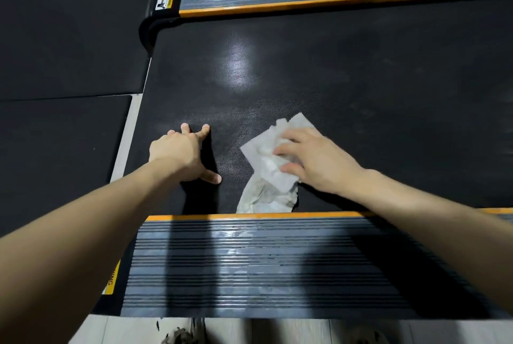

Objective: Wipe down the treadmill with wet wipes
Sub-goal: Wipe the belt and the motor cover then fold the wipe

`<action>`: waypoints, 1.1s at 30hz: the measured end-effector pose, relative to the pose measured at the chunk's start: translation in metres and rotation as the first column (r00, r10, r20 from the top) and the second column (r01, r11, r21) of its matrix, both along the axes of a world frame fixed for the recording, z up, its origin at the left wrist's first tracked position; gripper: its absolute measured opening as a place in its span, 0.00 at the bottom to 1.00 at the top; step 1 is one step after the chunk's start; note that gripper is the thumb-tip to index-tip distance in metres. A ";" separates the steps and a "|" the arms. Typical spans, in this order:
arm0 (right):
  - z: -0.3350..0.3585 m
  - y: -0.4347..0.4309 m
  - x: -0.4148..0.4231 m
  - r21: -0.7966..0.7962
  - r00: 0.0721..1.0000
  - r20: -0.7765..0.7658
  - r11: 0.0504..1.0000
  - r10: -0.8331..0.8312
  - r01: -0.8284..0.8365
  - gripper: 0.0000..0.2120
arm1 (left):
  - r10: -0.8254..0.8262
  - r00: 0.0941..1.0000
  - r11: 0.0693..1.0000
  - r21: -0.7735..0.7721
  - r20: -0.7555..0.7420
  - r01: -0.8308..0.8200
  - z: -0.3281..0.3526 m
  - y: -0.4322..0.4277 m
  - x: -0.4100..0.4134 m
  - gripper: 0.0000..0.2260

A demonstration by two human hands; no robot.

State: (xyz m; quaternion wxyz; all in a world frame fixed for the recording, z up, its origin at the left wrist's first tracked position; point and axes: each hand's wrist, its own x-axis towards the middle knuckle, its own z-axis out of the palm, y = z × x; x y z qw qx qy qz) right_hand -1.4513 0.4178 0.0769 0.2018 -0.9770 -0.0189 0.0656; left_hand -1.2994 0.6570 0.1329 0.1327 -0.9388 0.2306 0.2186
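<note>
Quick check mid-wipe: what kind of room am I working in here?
Probably a gym or home workout room: a treadmill belt with ribbed, orange-edged side rails, and black floor mats laid beside it.

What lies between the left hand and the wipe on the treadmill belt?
Nothing but bare black belt, seen in the head view. The left hand rests spread on the belt; the wipe lies flat under the right hand.

Right hand (313,160) flat on crumpled wipe (266,177)
</note>
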 end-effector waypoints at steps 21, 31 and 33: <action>-0.003 -0.036 -0.002 0.087 0.992 0.123 0.996 0.015 -0.026 0.24 | 0.020 1.000 1.000 -0.005 -0.020 -0.020 -0.002 0.002 0.001 0.64; -0.025 0.016 0.012 0.082 0.950 0.099 0.950 0.295 -0.303 0.24 | 0.026 1.000 1.000 -0.004 -0.013 -0.026 -0.004 0.002 0.001 0.64; -0.023 -0.023 0.023 0.098 0.972 0.167 0.978 0.166 -0.184 0.22 | 0.015 1.000 1.000 -0.004 -0.011 -0.015 -0.005 0.003 0.002 0.64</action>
